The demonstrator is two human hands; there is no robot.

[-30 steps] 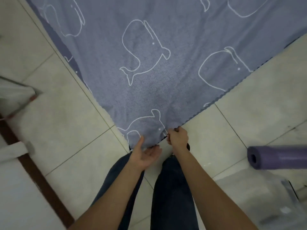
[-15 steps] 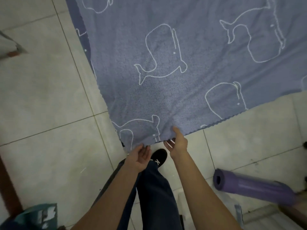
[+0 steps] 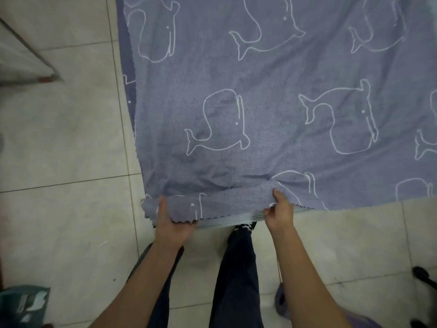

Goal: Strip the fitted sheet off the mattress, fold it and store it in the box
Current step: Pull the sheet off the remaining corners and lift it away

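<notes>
The blue-grey sheet (image 3: 272,110) with white whale outlines lies spread flat on the tiled floor and fills the upper right of the view. My left hand (image 3: 171,221) grips its near left corner, thumb on top and fingers under the scalloped hem. My right hand (image 3: 280,211) pinches the near edge further right, bunching the cloth a little. The strip of hem between both hands is lifted and turned up off the floor. No mattress or box can be made out.
Pale floor tiles (image 3: 63,143) lie left of the sheet. A teal bag (image 3: 23,304) sits at the bottom left, a purple rolled mat (image 3: 281,301) behind my right forearm. My dark-trousered legs and a black shoe (image 3: 244,227) stand just below the hem.
Both hands have moved apart along the near hem and taken hold of it; earlier they were close together at the corner. The view has shifted, so the sheet now lies squarer to me.
</notes>
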